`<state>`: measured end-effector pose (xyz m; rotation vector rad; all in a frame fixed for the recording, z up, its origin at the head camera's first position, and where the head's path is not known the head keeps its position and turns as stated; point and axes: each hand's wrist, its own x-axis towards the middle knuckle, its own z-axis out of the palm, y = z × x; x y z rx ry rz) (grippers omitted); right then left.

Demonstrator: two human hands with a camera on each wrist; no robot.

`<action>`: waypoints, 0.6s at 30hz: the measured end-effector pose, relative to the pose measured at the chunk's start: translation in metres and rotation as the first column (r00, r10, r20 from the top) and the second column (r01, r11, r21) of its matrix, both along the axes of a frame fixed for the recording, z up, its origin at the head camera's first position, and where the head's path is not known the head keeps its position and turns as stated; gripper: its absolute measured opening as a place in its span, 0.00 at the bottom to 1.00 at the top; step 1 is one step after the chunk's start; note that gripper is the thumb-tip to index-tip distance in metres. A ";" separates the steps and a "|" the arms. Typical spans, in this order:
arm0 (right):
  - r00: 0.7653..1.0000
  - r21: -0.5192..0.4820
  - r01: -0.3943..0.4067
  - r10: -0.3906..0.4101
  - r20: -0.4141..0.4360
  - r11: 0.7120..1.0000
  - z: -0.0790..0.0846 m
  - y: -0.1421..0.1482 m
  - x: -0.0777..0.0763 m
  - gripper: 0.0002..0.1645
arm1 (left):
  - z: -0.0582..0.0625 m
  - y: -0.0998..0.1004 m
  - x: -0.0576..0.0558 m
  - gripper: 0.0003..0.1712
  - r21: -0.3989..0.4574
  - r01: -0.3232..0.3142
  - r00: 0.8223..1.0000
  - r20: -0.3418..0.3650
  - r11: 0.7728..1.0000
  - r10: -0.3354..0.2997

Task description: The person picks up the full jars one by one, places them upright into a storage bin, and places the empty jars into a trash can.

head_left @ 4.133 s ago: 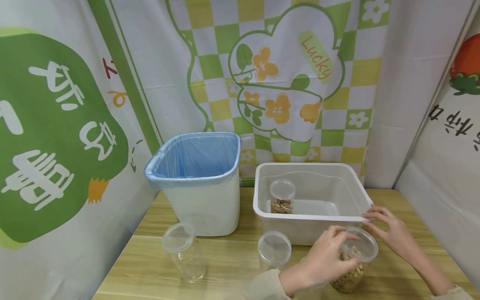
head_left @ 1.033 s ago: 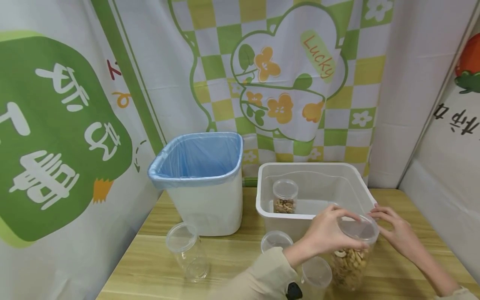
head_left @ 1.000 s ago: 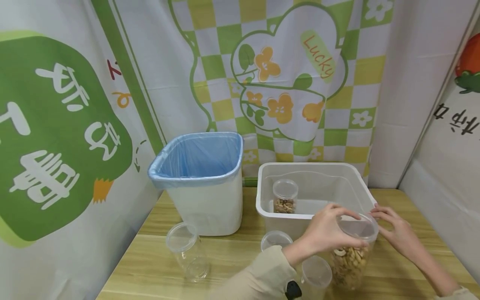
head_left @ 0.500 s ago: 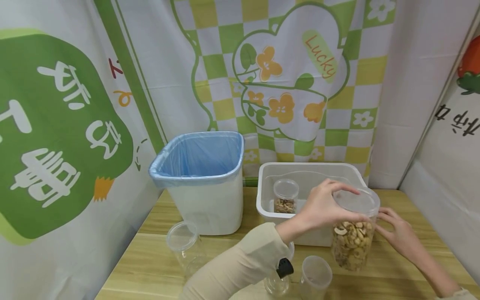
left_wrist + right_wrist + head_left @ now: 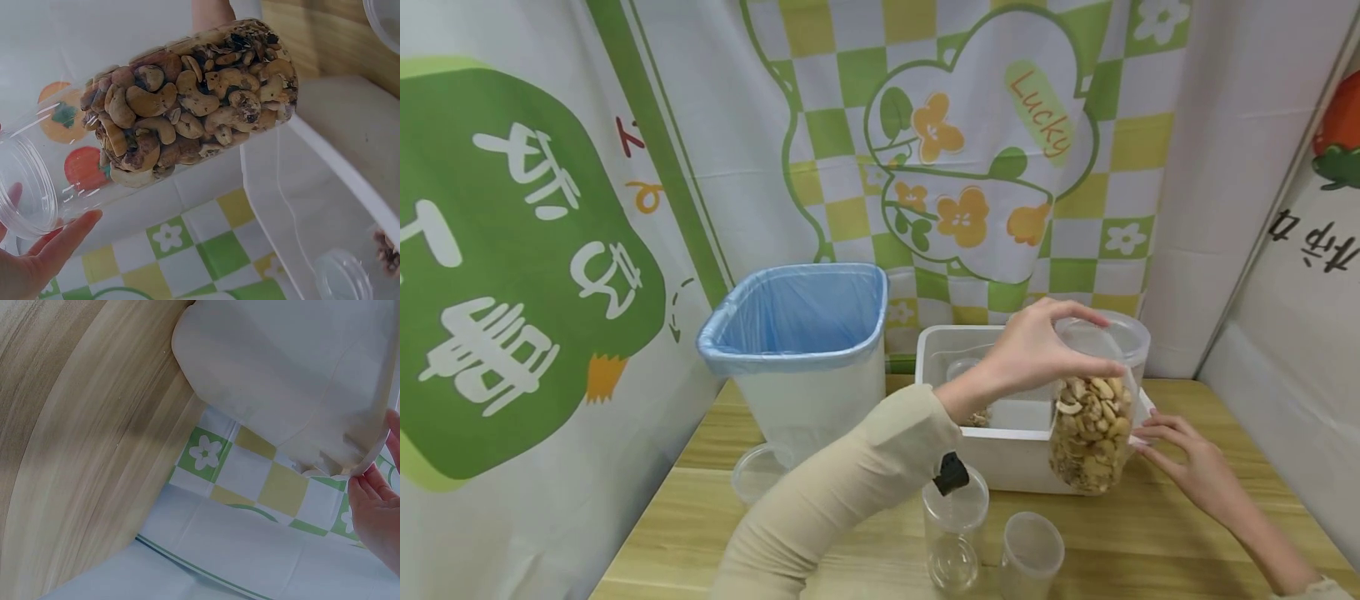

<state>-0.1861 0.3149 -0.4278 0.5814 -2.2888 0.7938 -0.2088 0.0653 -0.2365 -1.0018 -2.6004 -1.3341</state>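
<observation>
Bench (image 5: 1150,554): grey tub (image 5: 1007,467) borne, its front-right rim pinched by the fingers of the right hand (image 5: 1195,462). Nut jar (image 5: 1090,433), lidded: newly raised off the bench, held before the tub's front-right wall, top clamped by the fingers of the left hand (image 5: 1037,346); carry judged under way, tub not entered. Clear jar (image 5: 951,537): set in front of the tub.

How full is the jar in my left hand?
Partly full: nuts fill the lower part of the jar held by your left hand, and the left wrist view shows clear wall between them and its top.
</observation>
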 end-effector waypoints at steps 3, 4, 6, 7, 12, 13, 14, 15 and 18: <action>1.000 -0.014 -0.008 0.009 0.025 1.000 0.001 0.000 0.001 0.12 | 0.006 -0.001 -0.009 0.25 -0.005 -0.019 1.000 -0.017 1.000 0.019; 0.999 -0.016 -0.007 0.007 0.033 1.000 0.001 0.000 0.001 0.12 | 0.008 -0.002 -0.013 0.25 -0.002 -0.024 0.999 -0.025 1.000 0.024; 0.999 -0.019 -0.002 0.002 0.045 1.000 0.000 0.000 0.001 0.11 | 0.010 -0.002 -0.020 0.25 -0.005 -0.037 0.998 -0.050 0.999 0.037; 0.999 -0.020 0.000 0.001 0.049 1.000 0.000 0.000 0.001 0.11 | 0.010 -0.002 -0.023 0.25 -0.006 -0.042 0.997 -0.059 0.999 0.042; 0.998 -0.019 0.014 -0.013 0.068 1.000 -0.001 0.000 0.002 0.12 | 0.010 0.001 -0.038 0.26 -0.002 -0.056 0.996 -0.067 0.998 0.056; 0.997 -0.020 0.015 -0.014 0.074 1.000 -0.001 0.000 0.002 0.11 | 0.010 0.001 -0.040 0.26 -0.002 -0.059 0.996 -0.061 0.998 0.059; 0.997 -0.020 0.016 -0.015 0.078 1.000 -0.001 0.000 0.002 0.11 | 0.009 0.002 -0.042 0.26 -0.002 -0.063 0.997 -0.053 0.998 0.062; 0.996 -0.021 0.017 -0.015 0.082 1.000 -0.001 0.000 0.002 0.11 | 0.008 0.003 -0.045 0.26 -0.004 -0.066 0.997 -0.045 0.998 0.065; 0.996 -0.024 0.014 -0.012 0.085 1.000 -0.001 0.000 0.002 0.11 | 0.003 0.005 -0.051 0.26 -0.024 -0.074 0.997 -0.035 0.997 0.073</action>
